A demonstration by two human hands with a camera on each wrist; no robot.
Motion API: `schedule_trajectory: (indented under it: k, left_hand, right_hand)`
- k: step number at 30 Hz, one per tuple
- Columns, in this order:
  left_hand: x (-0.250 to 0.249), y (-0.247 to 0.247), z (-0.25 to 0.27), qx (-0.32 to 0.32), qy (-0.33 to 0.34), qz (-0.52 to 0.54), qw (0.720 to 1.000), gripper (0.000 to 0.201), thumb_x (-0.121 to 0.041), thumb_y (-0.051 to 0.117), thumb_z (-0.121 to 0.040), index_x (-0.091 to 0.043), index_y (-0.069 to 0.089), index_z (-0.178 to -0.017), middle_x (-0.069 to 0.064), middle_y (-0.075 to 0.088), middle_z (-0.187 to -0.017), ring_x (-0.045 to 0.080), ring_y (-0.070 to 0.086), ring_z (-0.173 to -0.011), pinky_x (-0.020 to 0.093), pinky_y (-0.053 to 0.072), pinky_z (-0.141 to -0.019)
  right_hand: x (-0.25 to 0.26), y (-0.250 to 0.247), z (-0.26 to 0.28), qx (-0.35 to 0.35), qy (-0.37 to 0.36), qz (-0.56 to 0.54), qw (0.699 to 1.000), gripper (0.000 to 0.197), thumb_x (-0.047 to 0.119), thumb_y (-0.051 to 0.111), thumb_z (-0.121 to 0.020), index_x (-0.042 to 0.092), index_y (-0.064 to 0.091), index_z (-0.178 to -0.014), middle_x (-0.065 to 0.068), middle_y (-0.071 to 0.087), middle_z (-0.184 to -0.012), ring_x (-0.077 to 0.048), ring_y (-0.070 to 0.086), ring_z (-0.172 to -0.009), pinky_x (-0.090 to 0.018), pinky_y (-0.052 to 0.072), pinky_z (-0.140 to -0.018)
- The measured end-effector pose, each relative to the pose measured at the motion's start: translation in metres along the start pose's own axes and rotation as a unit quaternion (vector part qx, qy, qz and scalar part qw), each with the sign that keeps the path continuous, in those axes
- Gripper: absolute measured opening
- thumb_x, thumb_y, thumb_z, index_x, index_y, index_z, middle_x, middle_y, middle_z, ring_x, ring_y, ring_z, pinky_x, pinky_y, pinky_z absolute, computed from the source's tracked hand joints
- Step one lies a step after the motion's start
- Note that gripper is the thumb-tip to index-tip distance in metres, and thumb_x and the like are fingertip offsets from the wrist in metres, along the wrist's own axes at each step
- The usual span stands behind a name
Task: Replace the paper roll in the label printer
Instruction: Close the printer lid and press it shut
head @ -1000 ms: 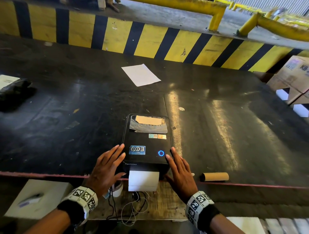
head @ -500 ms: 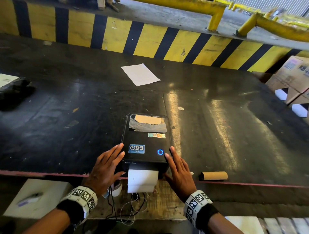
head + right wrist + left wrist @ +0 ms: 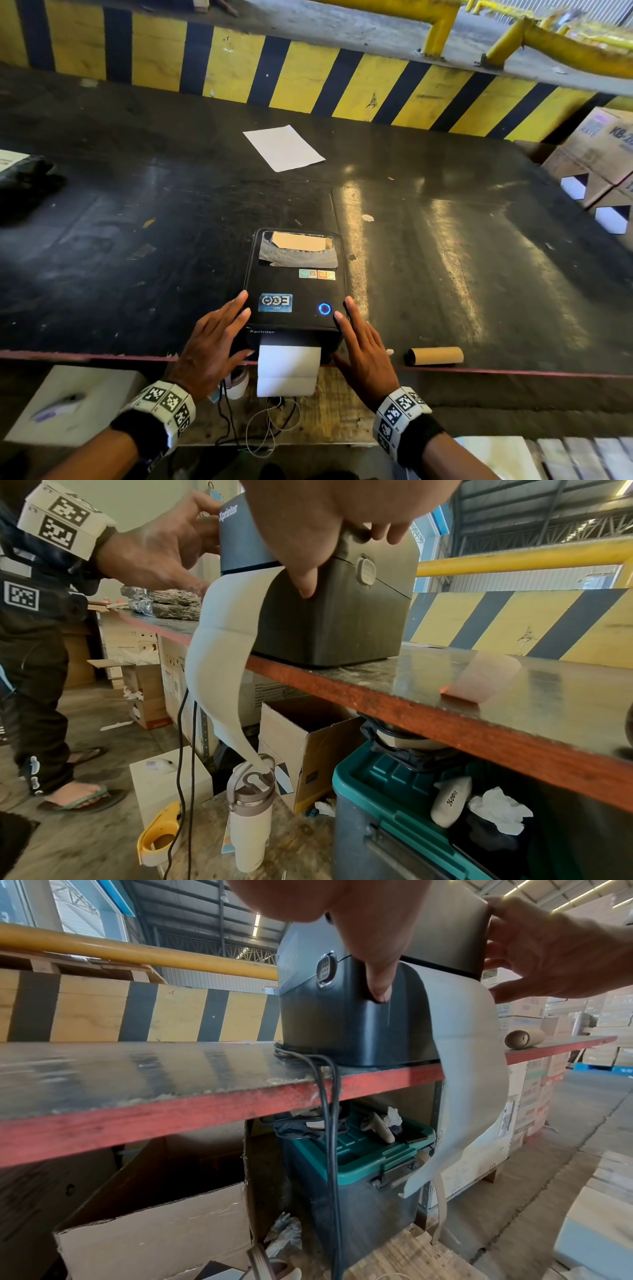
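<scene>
The black label printer [image 3: 296,284] sits at the table's front edge with its lid down and a blue ring light lit. A white paper strip [image 3: 288,370] hangs from its front slot over the edge. My left hand [image 3: 215,339] lies with straight fingers against the printer's left side, and my right hand [image 3: 363,346] lies the same way against the right side. In the wrist views the printer [image 3: 346,1020] [image 3: 329,626] shows a thumb pressed on each front corner. An empty cardboard core [image 3: 434,355] lies on the table to the right.
A white sheet [image 3: 283,148] lies further back, a black bag [image 3: 24,181] at far left, cardboard boxes [image 3: 603,154] at right. A yellow-black barrier [image 3: 308,78] runs behind the table. Below the edge are cables [image 3: 330,1123], a teal-lidded bin [image 3: 363,1153] and a bottle [image 3: 251,804].
The paper strip hangs slightly longer out of the slot. Both hands stay against the printer's sides.
</scene>
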State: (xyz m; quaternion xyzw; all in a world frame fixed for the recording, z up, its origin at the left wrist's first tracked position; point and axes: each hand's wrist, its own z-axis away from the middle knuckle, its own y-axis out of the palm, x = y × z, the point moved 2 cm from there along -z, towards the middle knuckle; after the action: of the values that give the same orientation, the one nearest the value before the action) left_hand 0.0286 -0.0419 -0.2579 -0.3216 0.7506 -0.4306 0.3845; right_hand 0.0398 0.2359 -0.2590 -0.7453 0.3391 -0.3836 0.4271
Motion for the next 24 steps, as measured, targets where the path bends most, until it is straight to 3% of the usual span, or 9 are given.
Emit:
schedule_trajectory:
  k: [4, 8, 11, 15, 17, 19, 21, 24]
  left_hand:
    - [0.000, 0.002, 0.002, 0.001, 0.001, 0.008, 1.000, 0.068, -0.039, 0.053, -0.075, -0.004, 0.040, -0.131, 0.017, 0.030, -0.148, 0.025, 0.031, -0.134, 0.018, 0.003, -0.117]
    - [-0.001, 0.001, 0.002, -0.002, 0.002, 0.015, 1.000, 0.068, -0.039, 0.053, -0.075, -0.003, 0.040, -0.131, 0.016, 0.030, -0.148, 0.026, 0.033, -0.132, 0.017, 0.003, -0.117]
    - [-0.001, 0.001, 0.001, -0.009, 0.006, 0.022, 1.000, 0.068, -0.038, 0.056, -0.075, -0.004, 0.040, -0.131, 0.016, 0.031, -0.148, 0.026, 0.034, -0.132, 0.017, 0.004, -0.117]
    - [-0.002, 0.001, 0.001, -0.016, 0.000, 0.033, 0.999, 0.083, -0.022, 0.083, -0.063, -0.003, 0.040, -0.131, 0.018, 0.033, -0.147, 0.026, 0.034, -0.131, 0.016, 0.006, -0.116]
    - [-0.002, 0.000, 0.001, -0.019, 0.007, 0.036, 0.999, 0.078, -0.027, 0.077, -0.068, -0.004, 0.039, -0.132, 0.016, 0.030, -0.148, 0.025, 0.034, -0.131, 0.016, 0.008, -0.116]
    - [-0.001, 0.002, 0.002, -0.020, 0.007, 0.044, 0.999, 0.073, -0.034, 0.066, -0.074, -0.005, 0.037, -0.134, 0.011, 0.026, -0.151, 0.022, 0.037, -0.128, 0.018, 0.019, -0.113]
    - [0.003, 0.006, 0.005, -0.021, -0.006, 0.064, 0.998, 0.081, -0.028, 0.076, -0.071, -0.007, 0.034, -0.138, 0.005, 0.018, -0.156, 0.017, 0.042, -0.121, 0.025, 0.038, -0.102]
    - [0.005, 0.011, 0.006, -0.022, -0.017, 0.070, 0.997, 0.090, -0.021, 0.082, -0.066, -0.010, 0.032, -0.140, 0.000, 0.011, -0.158, 0.012, 0.042, -0.122, 0.030, 0.041, -0.096]
  right_hand:
    - [-0.003, 0.002, 0.002, 0.003, -0.001, -0.012, 1.000, 0.111, 0.022, 0.078, -0.074, 0.029, -0.004, -0.149, 0.001, -0.004, -0.160, -0.033, 0.042, -0.133, -0.053, 0.053, -0.090]
    - [-0.006, 0.006, 0.003, -0.001, -0.007, -0.014, 1.000, 0.114, 0.023, 0.076, -0.076, 0.034, -0.012, -0.147, 0.008, -0.018, -0.159, -0.033, 0.040, -0.134, -0.054, 0.052, -0.090]
    - [-0.007, 0.006, 0.003, -0.001, -0.005, -0.011, 1.000, 0.114, 0.024, 0.076, -0.076, 0.033, -0.012, -0.147, 0.003, -0.009, -0.159, -0.033, 0.042, -0.133, -0.054, 0.053, -0.089]
    - [-0.006, 0.006, 0.003, 0.000, -0.003, -0.010, 1.000, 0.114, 0.024, 0.076, -0.076, 0.035, -0.012, -0.147, 0.002, -0.001, -0.157, -0.035, 0.043, -0.132, -0.055, 0.053, -0.089]
    - [-0.005, 0.005, 0.003, 0.002, -0.003, -0.011, 1.000, 0.114, 0.024, 0.077, -0.075, 0.034, -0.010, -0.148, 0.001, -0.001, -0.157, -0.034, 0.042, -0.133, -0.055, 0.052, -0.090]
    - [-0.003, 0.003, 0.002, 0.002, -0.003, -0.013, 1.000, 0.110, 0.023, 0.079, -0.073, 0.029, -0.001, -0.149, -0.002, 0.003, -0.157, -0.032, 0.043, -0.132, -0.053, 0.052, -0.092]
    - [-0.001, 0.001, 0.001, -0.007, -0.004, -0.011, 1.000, 0.103, 0.022, 0.081, -0.070, 0.020, 0.013, -0.147, -0.008, 0.010, -0.156, -0.030, 0.045, -0.131, -0.049, 0.054, -0.091]
    - [0.001, 0.000, 0.001, -0.015, 0.001, -0.013, 1.000, 0.099, 0.022, 0.081, -0.070, 0.017, 0.017, -0.146, -0.010, 0.013, -0.155, -0.027, 0.042, -0.131, -0.049, 0.054, -0.091]
